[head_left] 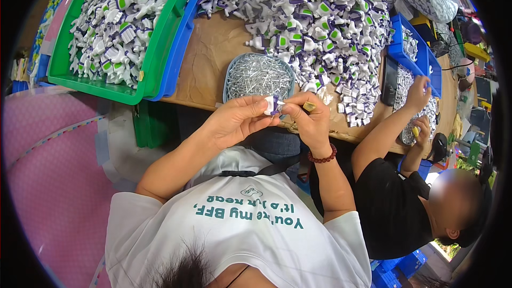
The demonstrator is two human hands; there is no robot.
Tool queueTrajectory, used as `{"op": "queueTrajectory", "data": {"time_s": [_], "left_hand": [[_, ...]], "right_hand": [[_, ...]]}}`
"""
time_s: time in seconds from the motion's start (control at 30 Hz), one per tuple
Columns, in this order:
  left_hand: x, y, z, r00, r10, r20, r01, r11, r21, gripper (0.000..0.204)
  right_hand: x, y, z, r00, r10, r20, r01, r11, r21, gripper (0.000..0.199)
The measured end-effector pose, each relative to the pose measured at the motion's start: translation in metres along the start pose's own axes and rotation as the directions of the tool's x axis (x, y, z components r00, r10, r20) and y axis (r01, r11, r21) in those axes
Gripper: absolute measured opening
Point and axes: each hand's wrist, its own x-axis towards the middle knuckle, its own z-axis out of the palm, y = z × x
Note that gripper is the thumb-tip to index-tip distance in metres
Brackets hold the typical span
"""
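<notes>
My left hand point(238, 121) pinches a small white and purple toy figure part point(271, 105) between thumb and fingers, just in front of the tub of metal pins. At its right end, the fingertips of my right hand point(312, 122) close on a small white piece against the toy part; the contact is partly covered by the fingers. A yellowish wrap point(309, 106) sits on one right finger, and a dark red bead bracelet point(323, 154) is on that wrist. The blue-grey tub point(225, 88) holds many loose silver pins point(260, 77).
A large heap of white, purple and green toy parts point(320, 26) covers the table point(205, 48). Left stands a green tray point(156, 42) of similar parts beside a blue tray point(175, 48). A smaller pile of white pieces point(356, 104) lies right. A co-worker point(392, 197) works close on the right.
</notes>
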Motion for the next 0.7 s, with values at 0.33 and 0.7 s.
{"op": "queueTrajectory", "data": {"time_s": [0.33,0.7], "left_hand": [[-0.001,-0.002,0.000,1.000,-0.028,-0.003,0.027,0.997,-0.074,0.017],[-0.004,-0.003,-0.001,0.999,-0.038,0.007,0.038,0.995,-0.089,0.016]], "right_hand": [[-0.007,0.004,0.002,0.995,0.097,0.009,-0.097,0.977,0.188,0.007],[-0.010,0.002,0.003,0.999,0.041,0.011,-0.041,0.996,0.073,0.004]]}}
